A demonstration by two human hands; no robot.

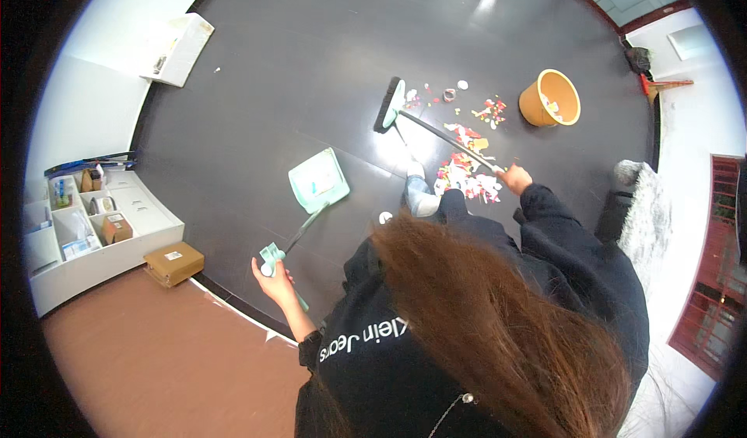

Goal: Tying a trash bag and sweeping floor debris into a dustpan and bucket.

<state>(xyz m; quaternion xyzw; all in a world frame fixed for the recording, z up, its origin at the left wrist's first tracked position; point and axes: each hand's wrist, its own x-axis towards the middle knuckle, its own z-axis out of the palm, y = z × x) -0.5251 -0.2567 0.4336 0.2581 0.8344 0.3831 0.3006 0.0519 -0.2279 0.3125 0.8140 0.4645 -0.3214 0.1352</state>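
My left hand (277, 286) grips the upper end of a long-handled dustpan, where a pale green fitting shows at the top of the handle. Its mint-green pan (318, 178) lies at the floor with a small pale patch inside. My right hand (515, 179) is closed around the grey pole of a broom (446, 138). The broom's black-bristled head (390, 104) is beyond my foot, on its side. Beneath the pole and beside my leg, scattered paper scraps (467, 178) in red, white and yellow cover the dark floor. Smaller scraps (492, 111) form another patch farther off.
An orange bucket (534, 102) with scraps inside stands at the right. A roll of tape (449, 95) and a white round piece (462, 85) lie near the scraps. At left are a white compartment shelf (134, 204), a cardboard box (174, 263) and a white box (187, 50).
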